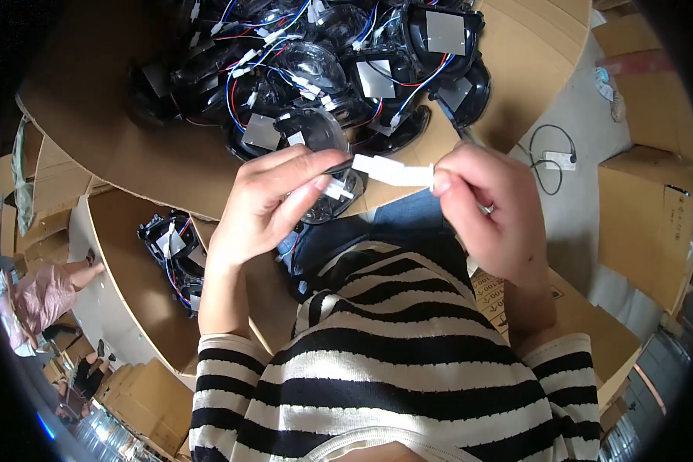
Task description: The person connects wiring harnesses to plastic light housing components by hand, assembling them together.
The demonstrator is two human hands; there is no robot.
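In front of me, a white plastic connector spans the gap between my hands. My left hand pinches a short dark cable that leads into the connector's left end. The thumb and fingers of my right hand are closed on the connector's right end. A smaller white plug shows just below my left fingertips. Behind them, partly covered by my left hand, lies a clear rounded plastic lamp part. Farther off is a pile of black lamp housings with clear lenses, silver plates, coloured wires and white plugs.
The pile lies on a brown cardboard surface. At lower left, a cardboard bin holds more lamp housings. Cardboard boxes stand at right, near a power strip on the floor. Another person is at far left.
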